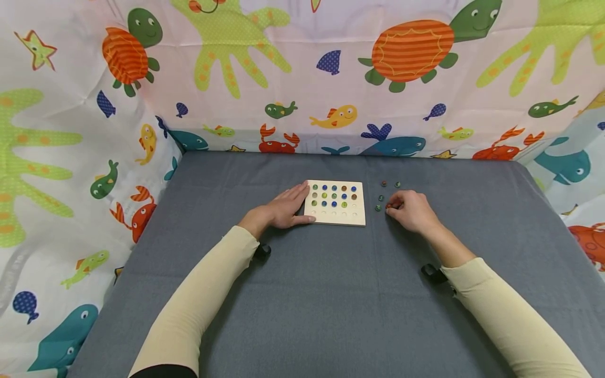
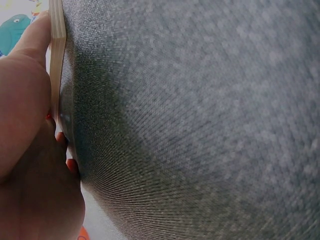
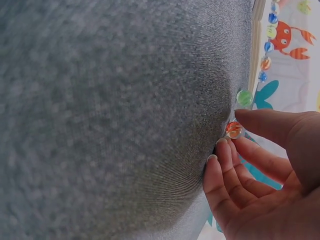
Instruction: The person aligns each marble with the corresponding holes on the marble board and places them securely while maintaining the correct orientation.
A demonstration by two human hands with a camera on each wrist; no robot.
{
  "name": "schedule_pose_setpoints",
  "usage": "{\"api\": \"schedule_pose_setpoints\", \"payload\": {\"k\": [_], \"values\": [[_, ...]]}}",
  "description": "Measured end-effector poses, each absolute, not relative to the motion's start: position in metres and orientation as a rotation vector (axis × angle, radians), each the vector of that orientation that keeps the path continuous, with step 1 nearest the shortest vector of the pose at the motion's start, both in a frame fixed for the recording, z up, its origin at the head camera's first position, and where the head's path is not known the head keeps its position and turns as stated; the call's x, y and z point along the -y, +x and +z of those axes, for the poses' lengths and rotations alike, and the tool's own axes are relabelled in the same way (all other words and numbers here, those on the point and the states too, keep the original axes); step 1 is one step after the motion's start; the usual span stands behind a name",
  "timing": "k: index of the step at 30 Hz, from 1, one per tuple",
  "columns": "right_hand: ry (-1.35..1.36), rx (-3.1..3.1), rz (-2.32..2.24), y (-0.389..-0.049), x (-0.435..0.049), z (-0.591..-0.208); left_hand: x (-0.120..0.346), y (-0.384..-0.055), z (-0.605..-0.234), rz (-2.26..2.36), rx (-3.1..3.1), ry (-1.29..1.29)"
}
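Orange marble [image 3: 233,130]: a clear glass ball with orange swirls, right of the board, between thumb tip and fingertips; whether it is clear of the cloth cannot be told
Right hand [image 1: 410,210]: pinches the orange marble from its sides; a light, even squeeze should suit, since smooth glass could shoot out if pressed off-centre
Left hand [image 1: 285,207]: lies with fingers stretched along the board's left side, gripping nothing in a curl; that light bracing should keep the board from sliding
Wooden board [image 1: 361,205]: pale, thin and rectangular, with square-cut, fine-lined edges and shallow round hollows; the far rows bear marbles, the near row shows bare
Near green marble [image 1: 378,208]: sits just left of the pinch, so the fingers would do best to lift straight up rather than sweep sideways
Far loose marbles: a reddish one [image 1: 384,184] and a green one [image 1: 397,184], both glossy and round
Grey cloth [image 1: 321,294]: matt, finely woven, likely grippy enough to slow rolling
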State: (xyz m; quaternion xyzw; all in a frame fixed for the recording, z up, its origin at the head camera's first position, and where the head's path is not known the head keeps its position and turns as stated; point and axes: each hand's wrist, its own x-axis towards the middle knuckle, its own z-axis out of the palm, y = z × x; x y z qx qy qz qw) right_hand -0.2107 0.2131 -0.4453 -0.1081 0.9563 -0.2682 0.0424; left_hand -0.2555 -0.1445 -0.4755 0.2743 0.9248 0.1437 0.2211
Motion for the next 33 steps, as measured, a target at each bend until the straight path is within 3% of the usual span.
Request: {"api": "schedule_pose_setpoints", "payload": {"k": [13,33], "values": [[-0.306,-2.948,-0.83,-0.213,-0.211,-0.448,0.14,-0.241,-0.46,0.331,-2.573,0.742],[-0.312,-2.861,-0.961,-0.206,-0.217,-0.442,0.144,-0.255,-0.476,0.395,-2.555,0.739]]}}
